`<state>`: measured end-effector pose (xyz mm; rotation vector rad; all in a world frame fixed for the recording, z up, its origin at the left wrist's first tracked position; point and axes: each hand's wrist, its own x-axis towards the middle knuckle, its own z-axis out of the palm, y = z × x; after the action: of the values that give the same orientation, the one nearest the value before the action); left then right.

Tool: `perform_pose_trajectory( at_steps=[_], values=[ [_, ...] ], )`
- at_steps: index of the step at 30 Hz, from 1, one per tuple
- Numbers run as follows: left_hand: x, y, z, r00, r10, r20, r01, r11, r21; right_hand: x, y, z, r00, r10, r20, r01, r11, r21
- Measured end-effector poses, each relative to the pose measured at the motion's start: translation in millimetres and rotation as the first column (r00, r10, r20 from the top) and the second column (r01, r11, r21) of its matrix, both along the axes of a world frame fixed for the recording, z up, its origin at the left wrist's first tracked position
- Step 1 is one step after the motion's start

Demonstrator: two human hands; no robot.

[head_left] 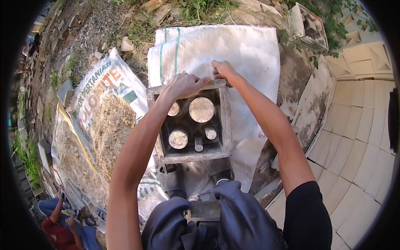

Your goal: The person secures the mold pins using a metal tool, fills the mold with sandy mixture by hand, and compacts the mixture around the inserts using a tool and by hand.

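White woven sacking spreads beneath a person at work outdoors, its middle crossed by the right forearm. Pale blocks line the right side, while sandy material lies heaped on a printed sack to the left, partly screened by the left forearm. Dark-clad knees rise in the foreground, and a co-worker in red and blue sits or crouches at the lower-left edge. A weathered, open box occupies the centre, beyond the knees and just above two dark boots. A battered crate with debris inside stands near greenery at upper right.

The left hand holds the box's far edge, fingers bent over it and thumb reaching right; its wrist overhangs the far-left corner. The right hand is curled narrow at the far-right corner, though its exact grip cannot be told. Inside stand five round-topped cylinders of unequal width, one partly hidden by the left wrist.
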<state>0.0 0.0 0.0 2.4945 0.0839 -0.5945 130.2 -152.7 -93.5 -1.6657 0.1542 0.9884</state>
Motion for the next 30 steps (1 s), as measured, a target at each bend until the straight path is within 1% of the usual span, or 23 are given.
perform_pose_trajectory(
  at_steps=[2,3,5,6,8,9,10,11,12,14,16,17,18,19,20,22,23,24,25,27,28,29,30],
  values=[
    [0,1,7,1.000,-0.008,0.000,0.008,0.999,0.047,-5,5,12,1.000,0.009,0.018,-0.008,0.997,-0.070],
    [3,-10,-8,1.000,-0.012,0.005,0.012,1.000,0.012,-3,-8,6,1.000,0.005,0.022,-0.003,0.994,-0.106],
    [4,-5,-9,1.000,-0.022,-0.005,0.023,0.997,0.074,-3,-1,8,0.997,0.008,0.073,0.003,0.989,-0.147],
    [2,-5,-3,1.000,-0.020,-0.008,0.021,0.996,0.082,-4,0,5,0.998,0.009,0.070,0.001,0.990,-0.138],
    [-4,-10,12,0.998,0.045,-0.051,-0.044,0.999,0.008,-6,-3,3,0.999,0.003,0.036,0.001,0.994,-0.110],
    [-7,-7,8,0.998,0.049,-0.040,-0.048,0.999,0.019,-5,-2,4,0.999,0.007,0.046,-0.002,0.995,-0.098],
    [-14,-4,-2,0.954,0.081,0.288,-0.057,0.994,-0.091,-7,-2,5,1.000,-0.027,0.007,0.027,0.998,-0.064],
    [-23,-1,-13,0.808,0.133,0.575,-0.017,0.979,-0.202,-9,-7,5,0.997,-0.065,-0.038,0.064,0.997,-0.038],
    [-35,0,-3,0.753,0.193,0.629,-0.113,0.980,-0.165,-9,-15,5,0.997,-0.070,-0.038,0.069,0.997,-0.037],
    [-69,15,-1,0.604,0.363,0.710,-0.360,0.919,-0.163,-11,-31,7,0.977,-0.117,0.178,0.133,0.988,-0.079],
    [-114,19,8,0.544,0.525,0.655,-0.612,0.782,-0.120,-37,-47,41,0.920,-0.236,0.314,0.295,0.943,-0.155],
    [-136,21,-5,0.550,0.626,0.553,-0.649,0.737,-0.188,-49,-60,43,0.820,-0.207,0.534,0.346,0.922,-0.174],
    [-152,15,-11,0.587,0.725,0.361,-0.705,0.677,-0.213,-66,-71,46,0.673,-0.154,0.724,0.401,0.898,-0.182],
    [-165,7,-23,0.617,0.710,0.340,-0.686,0.697,-0.209,-93,-72,68,0.608,-0.073,0.791,0.348,0.920,-0.183],
    [-174,-5,-30,0.623,0.689,0.370,-0.677,0.712,-0.187,-124,-71,91,0.531,0.006,0.848,0.295,0.936,-0.191],
    [-179,-20,-27,0.614,0.672,0.414,-0.671,0.721,-0.174,-175,-70,92,0.444,0.142,0.885,0.120,0.969,-0.215],
    [-175,-19,-20,0.606,0.727,0.324,-0.693,0.682,-0.233,-198,-68,89,0.443,0.253,0.860,0.037,0.953,-0.299],
    [-176,-16,-10,0.597,0.769,0.229,-0.716,0.639,-0.279,-218,-70,71,0.454,0.316,0.833,-0.006,0.936,-0.352],
    [-177,-15,-13,0.594,0.766,0.244,-0.709,0.642,-0.292,-226,-62,87,0.484,0.421,0.767,0.016,0.872,-0.488],
    [-181,-15,-18,0.599,0.697,0.394,-0.656,0.709,-0.258,-224,-56,81,0.486,0.396,0.779,0.071,0.870,-0.487],
    [-175,-7,-16,0.597,0.648,0.473,-0.622,0.746,-0.238,-218,-47,79,0.442,0.368,0.818,0.070,0.895,-0.440],
    [-170,-1,-11,0.596,0.591,0.544,-0.581,0.785,-0.216,-213,-40,80,0.457,0.378,0.805,0.067,0.888,-0.455],
    [-173,-6,-8,0.629,0.591,0.505,-0.594,0.784,-0.179,-216,-44,84,0.486,0.412,0.771,0.054,0.866,-0.497]
  ],
)
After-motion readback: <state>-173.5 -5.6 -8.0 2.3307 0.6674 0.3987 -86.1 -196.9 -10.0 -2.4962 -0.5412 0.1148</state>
